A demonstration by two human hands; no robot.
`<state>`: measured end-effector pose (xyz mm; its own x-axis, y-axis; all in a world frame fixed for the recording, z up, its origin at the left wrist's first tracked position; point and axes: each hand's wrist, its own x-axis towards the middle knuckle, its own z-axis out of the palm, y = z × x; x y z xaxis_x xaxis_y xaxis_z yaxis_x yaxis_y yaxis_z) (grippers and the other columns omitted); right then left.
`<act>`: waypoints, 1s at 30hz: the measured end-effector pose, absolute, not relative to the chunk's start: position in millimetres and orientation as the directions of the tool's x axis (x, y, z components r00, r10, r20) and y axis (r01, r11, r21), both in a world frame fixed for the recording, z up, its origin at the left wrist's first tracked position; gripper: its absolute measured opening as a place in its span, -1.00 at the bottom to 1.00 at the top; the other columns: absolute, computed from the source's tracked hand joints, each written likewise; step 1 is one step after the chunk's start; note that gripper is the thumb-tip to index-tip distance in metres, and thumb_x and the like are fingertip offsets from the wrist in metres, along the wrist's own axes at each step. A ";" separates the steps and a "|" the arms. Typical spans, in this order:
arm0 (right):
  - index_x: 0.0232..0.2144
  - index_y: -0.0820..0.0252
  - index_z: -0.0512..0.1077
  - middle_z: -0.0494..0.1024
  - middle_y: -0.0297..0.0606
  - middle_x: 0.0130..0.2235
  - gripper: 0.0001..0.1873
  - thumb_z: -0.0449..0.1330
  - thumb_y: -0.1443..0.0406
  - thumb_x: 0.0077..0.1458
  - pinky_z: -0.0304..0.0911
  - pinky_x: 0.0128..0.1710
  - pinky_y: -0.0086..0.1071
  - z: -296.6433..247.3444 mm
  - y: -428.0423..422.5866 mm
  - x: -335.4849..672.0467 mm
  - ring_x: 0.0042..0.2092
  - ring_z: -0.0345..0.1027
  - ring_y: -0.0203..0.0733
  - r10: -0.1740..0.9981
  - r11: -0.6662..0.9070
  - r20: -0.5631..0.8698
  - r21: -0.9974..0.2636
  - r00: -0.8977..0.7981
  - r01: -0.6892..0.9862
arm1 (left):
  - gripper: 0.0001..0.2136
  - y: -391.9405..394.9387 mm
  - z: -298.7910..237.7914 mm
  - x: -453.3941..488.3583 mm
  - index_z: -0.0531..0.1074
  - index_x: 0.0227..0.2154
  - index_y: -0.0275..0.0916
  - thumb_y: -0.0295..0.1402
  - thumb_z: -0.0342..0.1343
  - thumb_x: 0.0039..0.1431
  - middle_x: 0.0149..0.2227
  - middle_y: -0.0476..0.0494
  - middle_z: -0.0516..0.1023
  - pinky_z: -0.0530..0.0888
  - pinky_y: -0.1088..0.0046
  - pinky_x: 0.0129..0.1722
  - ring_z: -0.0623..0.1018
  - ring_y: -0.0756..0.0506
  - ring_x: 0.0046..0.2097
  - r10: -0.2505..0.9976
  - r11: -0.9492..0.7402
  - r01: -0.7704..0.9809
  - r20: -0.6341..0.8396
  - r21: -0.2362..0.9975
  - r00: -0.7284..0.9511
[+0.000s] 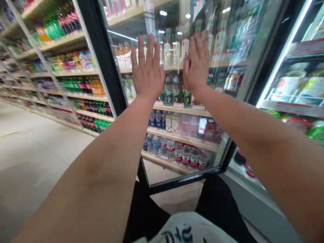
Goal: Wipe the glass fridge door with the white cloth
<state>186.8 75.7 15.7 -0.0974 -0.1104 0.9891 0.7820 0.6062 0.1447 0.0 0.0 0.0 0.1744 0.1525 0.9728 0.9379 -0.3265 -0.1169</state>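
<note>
My left hand [148, 67] is raised in front of a black-framed glass door [183, 181], palm toward the pane and fingers spread. My right hand [197, 64] is held up a little to its right, palm also toward the glass, its fingers straight and close together. Both hands appear to lie flat on the pane, though the exact contact is hard to make out. Neither one holds anything. The door stands swung out from a lit cooler [291, 104] on the right. Through the pane show shelves of bottles, including water bottles [186, 154] with red labels on the lowest one.
Long shelves of drinks [83, 86] run along the left side, beside a pale floor [37, 148]. Inside the cooler at right are large jugs [291, 82], blurred. My dark-trousered legs [217, 199] are close to the door's bottom edge.
</note>
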 end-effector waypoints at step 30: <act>0.45 0.16 0.18 0.09 -0.54 0.47 -0.23 -0.28 0.26 0.25 -0.24 0.55 -0.43 34.8 45.4 134.5 0.52 -0.15 -0.34 0.093 0.524 0.967 0.154 -0.236 0.838 | -0.31 -6.0 0.5 0.7 -0.20 0.53 -0.26 -0.29 -0.09 0.44 0.50 0.08 0.03 -0.23 -0.26 0.47 -0.54 -0.04 0.49 0.159 -0.185 0.954 0.951 -0.236 0.266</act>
<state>134.5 45.4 34.8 -0.2361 0.0929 0.9673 0.8379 0.5236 0.1542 0.7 -6.0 0.5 0.2656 0.1592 0.9508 0.9541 -0.1852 -0.2355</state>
